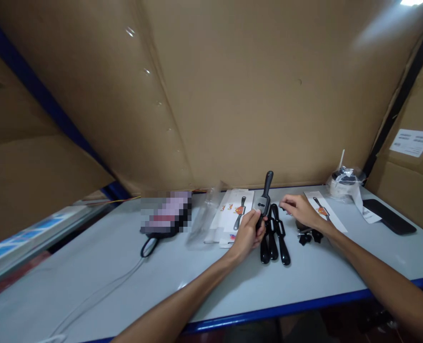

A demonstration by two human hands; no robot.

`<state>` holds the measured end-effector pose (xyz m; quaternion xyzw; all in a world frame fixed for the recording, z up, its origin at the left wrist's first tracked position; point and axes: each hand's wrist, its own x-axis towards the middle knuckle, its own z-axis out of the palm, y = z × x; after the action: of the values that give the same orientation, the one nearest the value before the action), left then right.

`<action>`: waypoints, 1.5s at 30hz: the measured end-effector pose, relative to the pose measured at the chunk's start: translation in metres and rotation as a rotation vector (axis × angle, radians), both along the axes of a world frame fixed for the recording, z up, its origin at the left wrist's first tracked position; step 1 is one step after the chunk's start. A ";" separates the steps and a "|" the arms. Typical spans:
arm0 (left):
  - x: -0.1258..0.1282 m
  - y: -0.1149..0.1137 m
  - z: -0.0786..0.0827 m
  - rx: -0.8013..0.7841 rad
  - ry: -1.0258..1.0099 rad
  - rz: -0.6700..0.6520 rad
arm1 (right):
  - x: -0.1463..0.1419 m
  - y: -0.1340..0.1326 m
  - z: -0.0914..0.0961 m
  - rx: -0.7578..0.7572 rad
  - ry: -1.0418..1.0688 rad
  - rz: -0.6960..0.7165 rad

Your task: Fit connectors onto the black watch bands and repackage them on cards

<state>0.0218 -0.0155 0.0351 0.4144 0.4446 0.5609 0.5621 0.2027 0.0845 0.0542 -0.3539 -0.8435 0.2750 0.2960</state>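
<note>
My left hand [249,229] is wrapped round the lower handle of a black spokeshave [267,186]. The tool stands nearly upright, with a grey slotted metal plate at its middle facing me. Just below and to the right, several black spokeshave bodies [280,238] lie side by side on the table. My right hand [300,209] hovers to the right of these, fingers curled into a pinch. A small dark bit shows at its fingertips, too small to name. Under that hand lie small metal parts and black star-shaped knobs [305,237], partly hidden by it.
Printed cards [229,214] and clear plastic bags [204,219] lie left of my hands. Another card [335,219] is at right, near a plastic-wrapped bundle [345,183] and a black flat case [390,216]. A blurred-out device with a cord [149,245] lies left. Cardboard walls [233,95] enclose the table.
</note>
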 end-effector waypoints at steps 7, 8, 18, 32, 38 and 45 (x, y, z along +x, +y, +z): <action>0.001 -0.003 -0.001 0.017 0.077 -0.048 | -0.019 -0.024 0.002 -0.337 0.288 0.251; 0.002 -0.004 -0.001 0.027 0.085 -0.051 | -0.019 -0.024 0.001 -0.336 0.294 0.246; 0.004 -0.006 -0.001 0.110 0.098 -0.078 | -0.025 -0.032 -0.003 -0.307 0.413 0.197; 0.003 -0.002 -0.003 0.132 0.118 -0.065 | -0.027 -0.033 -0.008 -0.289 0.459 0.163; 0.002 -0.003 -0.001 0.152 0.109 -0.089 | -0.027 -0.034 -0.006 -0.298 0.460 0.161; 0.001 -0.001 -0.002 0.181 0.130 -0.061 | -0.030 -0.034 -0.008 -0.311 0.457 0.167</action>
<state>0.0232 -0.0168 0.0328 0.5122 0.4150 0.5533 0.5092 0.1724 0.0504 0.0461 -0.2532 -0.7289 0.4971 0.3969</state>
